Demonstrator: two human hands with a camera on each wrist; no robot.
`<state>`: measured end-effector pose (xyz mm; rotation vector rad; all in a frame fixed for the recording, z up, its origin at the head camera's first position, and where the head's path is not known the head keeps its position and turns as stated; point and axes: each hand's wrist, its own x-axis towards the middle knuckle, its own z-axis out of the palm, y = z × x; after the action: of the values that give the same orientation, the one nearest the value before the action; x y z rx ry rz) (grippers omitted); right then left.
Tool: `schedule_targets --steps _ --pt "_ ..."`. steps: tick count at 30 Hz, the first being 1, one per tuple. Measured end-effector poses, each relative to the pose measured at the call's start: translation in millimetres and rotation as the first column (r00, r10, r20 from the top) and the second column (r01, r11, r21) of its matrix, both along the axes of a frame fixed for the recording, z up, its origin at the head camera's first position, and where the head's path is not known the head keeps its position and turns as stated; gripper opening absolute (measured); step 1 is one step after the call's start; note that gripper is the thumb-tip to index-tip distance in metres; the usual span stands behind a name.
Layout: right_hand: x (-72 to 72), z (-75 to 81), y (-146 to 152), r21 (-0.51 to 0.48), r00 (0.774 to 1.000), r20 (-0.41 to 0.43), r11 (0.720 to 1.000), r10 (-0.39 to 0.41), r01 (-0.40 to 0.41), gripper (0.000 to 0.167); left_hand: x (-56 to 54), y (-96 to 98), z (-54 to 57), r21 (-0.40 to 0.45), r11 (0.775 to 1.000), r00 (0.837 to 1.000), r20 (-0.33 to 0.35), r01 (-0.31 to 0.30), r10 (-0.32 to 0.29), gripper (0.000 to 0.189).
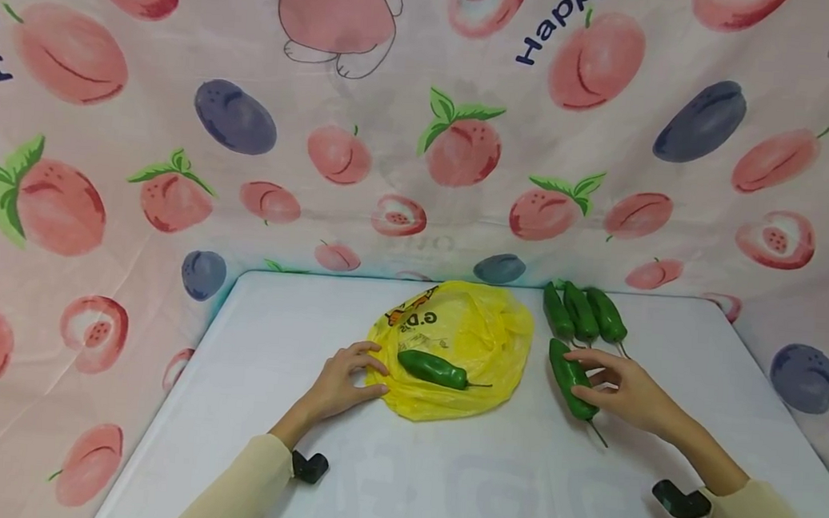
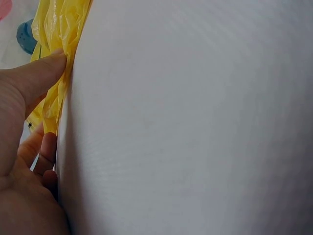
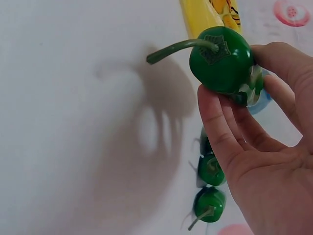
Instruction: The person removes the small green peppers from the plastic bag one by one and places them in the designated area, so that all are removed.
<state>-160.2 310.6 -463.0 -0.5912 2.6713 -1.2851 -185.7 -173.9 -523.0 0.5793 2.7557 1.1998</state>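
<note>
A yellow plastic bag (image 1: 493, 321) lies flattened on the white table, with one green pepper (image 1: 430, 368) on top, its stem pointing right. My left hand (image 1: 343, 378) rests at the bag's left edge, thumb and fingers spread apart; in the left wrist view the thumb touches the crinkled yellow plastic (image 2: 61, 29). To the right of the bag, my right hand (image 1: 625, 390) holds another green pepper (image 1: 567, 374) between thumb and fingers, stem toward me. The right wrist view shows this held pepper (image 3: 222, 61) stem end first, above its shadow on the table.
Behind the right hand, three green peppers (image 1: 582, 312) lie side by side near the table's back edge. A fruit-printed cloth (image 1: 395, 129) hangs behind the white table (image 1: 442, 486). Black wrist devices (image 1: 681, 500) show at both sleeves.
</note>
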Motion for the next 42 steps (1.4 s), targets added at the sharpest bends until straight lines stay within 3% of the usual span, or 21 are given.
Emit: schedule_targets --steps 6,14,21,42 --pt "-4.4 -12.9 2.3 0.012 0.999 0.000 0.999 -0.043 0.043 0.049 0.3 0.1 2.7 0.011 1.000 1.000 -0.006 -0.002 0.002 0.020" --pt "-6.5 -19.9 5.2 0.026 0.988 0.074 0.991 -0.133 0.131 0.052 0.6 0.7 1.9 0.003 1.000 1.000 0.006 -0.009 0.009 0.020" --pt "-8.4 -20.4 6.1 0.024 0.980 0.124 0.988 -0.157 0.156 0.054 0.7 0.8 2.7 -0.004 1.000 1.000 0.006 -0.007 0.007 0.021" --pt "-19.0 -27.5 6.4 0.060 0.971 0.154 0.982 -0.185 0.177 0.056 -0.5 0.4 1.9 -0.004 1.000 1.000 0.014 -0.004 0.004 0.021"
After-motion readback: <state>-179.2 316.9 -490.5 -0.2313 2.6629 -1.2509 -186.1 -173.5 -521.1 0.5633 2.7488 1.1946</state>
